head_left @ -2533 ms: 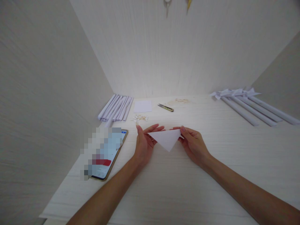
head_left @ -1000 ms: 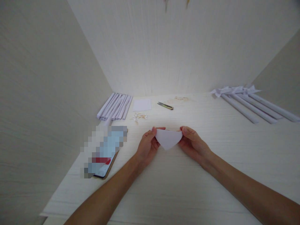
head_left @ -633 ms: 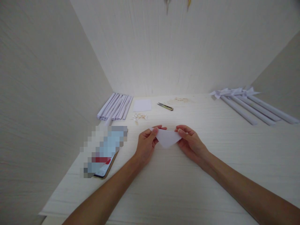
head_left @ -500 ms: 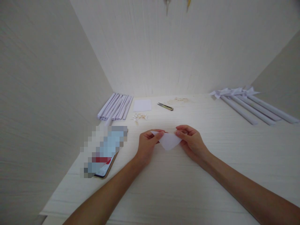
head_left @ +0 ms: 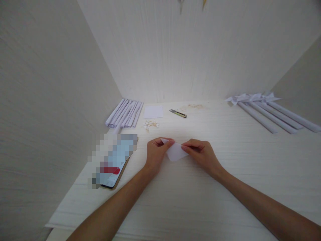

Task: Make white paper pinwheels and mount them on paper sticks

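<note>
A small folded piece of white paper (head_left: 175, 154) is held up between my two hands over the table. My left hand (head_left: 157, 152) pinches its left part, thumb on top, and a pointed corner shows above the thumb. My right hand (head_left: 200, 152) pinches the right side of its upper edge between thumb and fingers. The paper's lower part hangs down between the hands. What the curled fingers behind the paper do is hidden.
Rolled paper tubes (head_left: 125, 113) lie back left, near a phone (head_left: 117, 167), partly blurred. White paper sheets (head_left: 153, 111), thread snips (head_left: 178, 113) and small cotton-tipped bits (head_left: 150, 125) lie ahead. Tubes with folded paper tops (head_left: 260, 115) lie at the right, by the walls.
My right hand has moved left along the paper's upper edge, closer to my left hand, and its fingers have drawn together. The left hand keeps its pinch. The view has shifted slightly.
</note>
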`<state>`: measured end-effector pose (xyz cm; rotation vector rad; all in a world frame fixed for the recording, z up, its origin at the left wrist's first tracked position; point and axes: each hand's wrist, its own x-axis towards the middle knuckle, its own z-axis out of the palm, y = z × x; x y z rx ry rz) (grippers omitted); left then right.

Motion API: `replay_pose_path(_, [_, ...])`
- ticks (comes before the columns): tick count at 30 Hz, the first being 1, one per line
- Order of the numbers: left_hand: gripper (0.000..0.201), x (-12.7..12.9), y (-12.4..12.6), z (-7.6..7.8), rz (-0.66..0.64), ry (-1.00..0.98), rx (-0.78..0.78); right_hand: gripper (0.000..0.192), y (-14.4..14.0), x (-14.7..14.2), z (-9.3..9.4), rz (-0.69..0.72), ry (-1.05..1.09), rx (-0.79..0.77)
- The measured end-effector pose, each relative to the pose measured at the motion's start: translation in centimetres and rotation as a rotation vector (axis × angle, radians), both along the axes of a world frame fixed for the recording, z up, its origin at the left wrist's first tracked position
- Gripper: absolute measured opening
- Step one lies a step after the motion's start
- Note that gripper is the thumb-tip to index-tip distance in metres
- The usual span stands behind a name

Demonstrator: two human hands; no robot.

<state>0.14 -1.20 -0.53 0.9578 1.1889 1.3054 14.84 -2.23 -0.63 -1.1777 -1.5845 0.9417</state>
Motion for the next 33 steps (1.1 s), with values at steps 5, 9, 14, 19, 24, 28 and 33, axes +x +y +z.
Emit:
replay_pose_path(5, [0.018, -0.2, 0.1, 0.0, -0.082, 0.039, 0.002, 0.016, -0.5, -0.3, 0.2, 0.174, -0.072, -0.074])
replay_pose_path(9, [0.015, -0.2, -0.2, 0.5, -0.232, 0.135, -0.007, 0.021, -0.6, -0.3, 0.2, 0.187, -0.069, -0.086])
replay_pose_path(14, [0.014, 0.0, -0.5, 0.9, -0.278, 0.205, -0.024, 0.021, -0.6, -0.2, 0.0, 0.123, -0.113, -0.024])
replay_pose_path(19, [0.013, 0.2, -0.7, 0.9, -0.269, 0.153, 0.001, 0.019, -0.7, -0.3, 0.1, 0.112, -0.141, -0.003])
replay_pose_path(24, [0.015, 0.1, -0.5, 0.4, -0.208, 0.047, -0.001, 0.021, -0.7, -0.3, 0.5, 0.130, -0.082, -0.058])
replay_pose_path(28, [0.015, 0.0, -0.1, 0.2, -0.156, -0.070, -0.010, 0.022, -0.7, -0.3, 0.6, 0.162, -0.056, -0.112])
replay_pose_path(33, [0.010, 0.0, 0.2, 0.2, -0.003, -0.212, 0.013, 0.023, -0.8, -0.2, 0.6, 0.196, -0.041, -0.153])
